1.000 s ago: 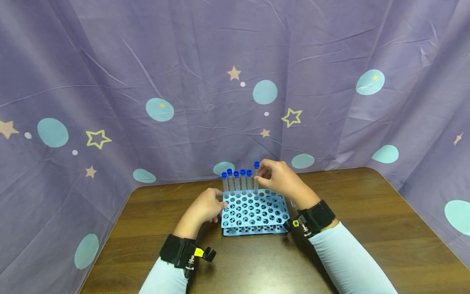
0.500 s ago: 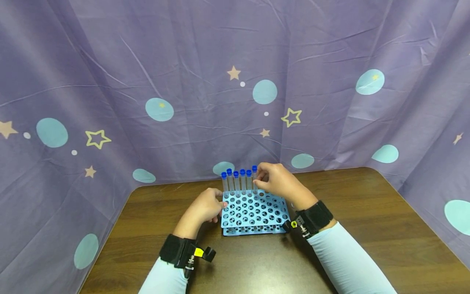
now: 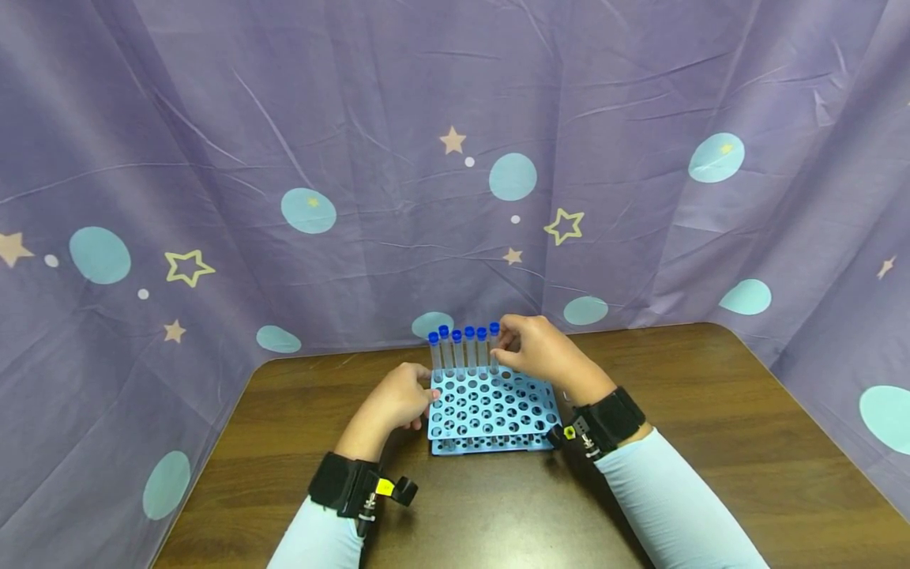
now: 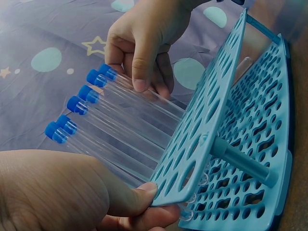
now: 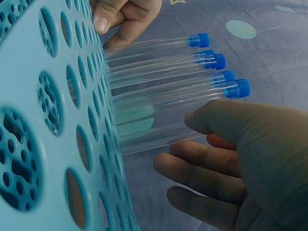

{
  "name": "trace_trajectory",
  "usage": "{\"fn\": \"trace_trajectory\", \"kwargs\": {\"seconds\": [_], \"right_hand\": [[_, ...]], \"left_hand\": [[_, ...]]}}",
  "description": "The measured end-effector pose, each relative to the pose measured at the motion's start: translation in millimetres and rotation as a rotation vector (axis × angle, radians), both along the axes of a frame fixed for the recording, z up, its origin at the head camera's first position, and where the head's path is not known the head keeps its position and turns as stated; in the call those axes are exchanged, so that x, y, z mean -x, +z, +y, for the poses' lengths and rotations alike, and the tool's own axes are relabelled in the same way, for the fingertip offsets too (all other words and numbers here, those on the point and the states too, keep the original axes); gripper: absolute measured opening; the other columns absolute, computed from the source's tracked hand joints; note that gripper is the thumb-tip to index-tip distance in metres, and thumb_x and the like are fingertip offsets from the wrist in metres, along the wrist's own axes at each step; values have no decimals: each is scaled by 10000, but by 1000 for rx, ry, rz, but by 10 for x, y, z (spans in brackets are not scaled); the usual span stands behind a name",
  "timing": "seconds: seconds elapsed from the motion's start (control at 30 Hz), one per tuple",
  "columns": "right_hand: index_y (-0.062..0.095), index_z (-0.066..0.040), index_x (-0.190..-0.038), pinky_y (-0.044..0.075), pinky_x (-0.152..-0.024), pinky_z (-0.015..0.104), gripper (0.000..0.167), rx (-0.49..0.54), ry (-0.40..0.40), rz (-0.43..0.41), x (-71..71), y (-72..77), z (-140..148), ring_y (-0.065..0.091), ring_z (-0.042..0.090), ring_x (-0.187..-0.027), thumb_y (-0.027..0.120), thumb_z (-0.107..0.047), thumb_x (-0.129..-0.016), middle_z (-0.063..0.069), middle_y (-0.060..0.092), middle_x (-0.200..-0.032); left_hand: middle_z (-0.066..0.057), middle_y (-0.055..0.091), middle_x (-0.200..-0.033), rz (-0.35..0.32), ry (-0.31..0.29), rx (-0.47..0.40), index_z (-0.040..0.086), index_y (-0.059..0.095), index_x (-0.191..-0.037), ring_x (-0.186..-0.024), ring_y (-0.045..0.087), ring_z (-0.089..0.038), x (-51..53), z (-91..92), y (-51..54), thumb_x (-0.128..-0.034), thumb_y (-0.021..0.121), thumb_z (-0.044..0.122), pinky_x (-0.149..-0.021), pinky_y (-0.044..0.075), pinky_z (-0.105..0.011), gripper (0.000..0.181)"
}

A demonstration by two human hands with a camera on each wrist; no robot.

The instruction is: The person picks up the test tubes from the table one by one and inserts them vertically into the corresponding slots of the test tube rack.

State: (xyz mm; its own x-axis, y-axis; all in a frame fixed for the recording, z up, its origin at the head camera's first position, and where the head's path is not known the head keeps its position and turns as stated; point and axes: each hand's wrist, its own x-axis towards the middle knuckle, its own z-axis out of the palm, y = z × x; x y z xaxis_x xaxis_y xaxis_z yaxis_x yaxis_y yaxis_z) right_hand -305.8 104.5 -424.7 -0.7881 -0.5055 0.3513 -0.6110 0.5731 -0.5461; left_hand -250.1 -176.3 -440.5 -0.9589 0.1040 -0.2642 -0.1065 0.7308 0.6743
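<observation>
A light blue test tube rack [image 3: 490, 435] stands on the table. Several clear test tubes with blue caps [image 4: 86, 93] stand upright in a row along its back edge. My left hand [image 3: 400, 395] grips the rack's left edge, thumb [image 4: 144, 195] on the top plate and fingers below it. At the right end of the row, my right hand [image 3: 543, 348] pinches the last test tube [image 5: 159, 144] between thumb and fingers, below its cap. That tube's lower end is in a back hole. The other right fingers are loosely bent beside it.
A clear rounded tube end [image 4: 244, 66] shows beyond the rack's right side, mostly hidden. The brown wooden table [image 3: 490, 514] extends around the rack. A purple patterned curtain [image 3: 398, 261] hangs close behind the table's back edge.
Over the last second my right hand and the test tube it pinches moved slightly down and left, the cap sinking nearer the others' height. My left hand stayed on the rack.
</observation>
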Motion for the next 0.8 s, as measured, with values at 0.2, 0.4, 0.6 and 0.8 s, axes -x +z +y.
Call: {"fn": "trace_trajectory", "kwargs": {"seconds": [0.2, 0.4, 0.6, 0.8], "right_hand": [[719, -119, -1002, 659, -756, 300, 183, -10, 13, 4, 5, -8, 4, 773, 86, -832, 898, -129, -965, -8, 837, -941], [721, -124, -1013, 646, -742, 293, 186, -13, 12, -7, 3, 2, 2, 763, 75, -824, 901, -147, -971, -20, 836, -943], [726, -122, -1010, 639, -739, 301, 168, -6, 4, -21, 9, 6, -1, 755, 78, -815, 889, -138, -973, -11, 835, -927], [727, -131, -997, 623, -718, 296, 164, -27, -11, -37, 10, -16, -5, 734, 65, -786, 887, -158, -980, -24, 829, -906]], "left_hand": [[-212, 793, -858, 3, 1, 4, -71, 546, -1616, -506, 643, -208, -3, -6, -5, -1127, 720, 174, -471, 517, -319, 573], [-222, 797, -869, 4, 1, 9, -79, 540, -1617, -508, 644, -208, 5, -11, 4, -1127, 719, 171, -475, 522, -324, 578], [-226, 797, -870, 0, 7, 4, -70, 543, -1619, -504, 641, -207, 9, -5, 2, -1124, 723, 170, -462, 506, -307, 578], [-164, 774, -800, 0, 5, 3, -70, 545, -1617, -506, 644, -208, 10, 2, -9, -1125, 723, 170, -456, 505, -302, 576]]}}
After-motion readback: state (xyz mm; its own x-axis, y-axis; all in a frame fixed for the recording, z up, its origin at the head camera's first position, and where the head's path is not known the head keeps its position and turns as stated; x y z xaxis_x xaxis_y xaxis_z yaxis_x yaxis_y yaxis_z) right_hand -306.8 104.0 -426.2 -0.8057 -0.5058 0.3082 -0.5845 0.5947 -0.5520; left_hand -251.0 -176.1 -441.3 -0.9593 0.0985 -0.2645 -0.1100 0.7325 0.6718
